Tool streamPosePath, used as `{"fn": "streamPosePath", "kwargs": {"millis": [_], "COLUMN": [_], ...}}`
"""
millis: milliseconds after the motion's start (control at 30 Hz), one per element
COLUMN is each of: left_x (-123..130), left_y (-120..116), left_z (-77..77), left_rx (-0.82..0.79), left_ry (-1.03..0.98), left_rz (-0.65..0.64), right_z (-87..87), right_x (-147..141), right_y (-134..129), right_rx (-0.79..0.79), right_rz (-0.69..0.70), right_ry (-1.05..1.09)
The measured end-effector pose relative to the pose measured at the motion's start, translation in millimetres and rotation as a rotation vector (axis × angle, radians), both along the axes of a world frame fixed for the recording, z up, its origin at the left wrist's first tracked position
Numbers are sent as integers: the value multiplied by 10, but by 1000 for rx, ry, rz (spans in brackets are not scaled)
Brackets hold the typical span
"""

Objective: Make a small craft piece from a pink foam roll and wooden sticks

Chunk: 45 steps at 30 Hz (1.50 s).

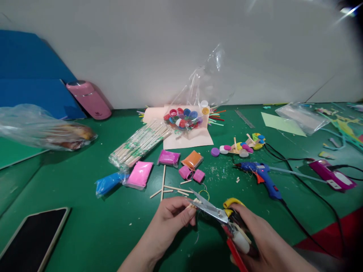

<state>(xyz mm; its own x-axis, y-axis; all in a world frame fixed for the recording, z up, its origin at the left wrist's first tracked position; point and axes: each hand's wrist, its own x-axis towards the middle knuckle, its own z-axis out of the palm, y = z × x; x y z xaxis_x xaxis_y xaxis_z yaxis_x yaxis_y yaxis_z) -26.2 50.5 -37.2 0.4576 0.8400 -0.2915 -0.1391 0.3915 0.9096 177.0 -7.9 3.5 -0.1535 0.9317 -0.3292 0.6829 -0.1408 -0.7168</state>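
Near the bottom middle, my left hand [176, 217] pinches short pieces of wooden stick [195, 203] between thumb and fingers. My right hand [255, 234] is closed around a pair of scissors [211, 209] with one yellow and one red handle. Its blades are parted and lie over the stick pieces at my left fingertips. A white object [241, 241] with bits of stick shows by the scissor handles, partly hidden by my right hand. Cut and whole wooden sticks [163, 181] lie on the table just beyond my left hand, near two pink bottle caps [199, 175].
A blue glue gun [262, 175] with its cord lies right, beside a purple power strip [331, 174]. Behind are clay packets [168, 158], bagged sticks [138, 145], a bag of bottle caps [185, 118] and a cap-and-stick figure [241, 147]. A phone [34, 238] and pink flask [90, 100] are left.
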Motion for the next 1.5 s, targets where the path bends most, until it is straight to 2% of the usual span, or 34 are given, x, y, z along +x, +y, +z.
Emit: {"fn": "streamPosePath", "kwargs": {"millis": [167, 467, 833, 967, 1067, 1167, 1300, 1500], "left_x": [-8, 5, 15, 20, 7, 3, 15, 14], "left_y": [5, 1, -15, -14, -1, 7, 1, 8], "left_z": [6, 23, 42, 18, 10, 6, 0, 12], "left_rx": [4, 27, 108, 56, -27, -71, -73, 23], "left_ry": [0, 1, 51, -53, -71, -96, -89, -36], "left_rz": [-15, -52, -86, -45, 31, 42, 50, 37], "right_z": [96, 63, -43, -94, -60, -11, -23, -74], "right_x": [5, 8, -24, -45, -5, 66, 105, 70], "right_y": [39, 11, -57, -55, -14, 18, 10, -15], "right_rx": [-159, -61, -38, -14, 19, 3, -80, -31], "right_rz": [81, 121, 48, 27, -41, -75, 13, 86], "right_ry": [98, -18, -20, -43, -113, -191, -251, -233]}}
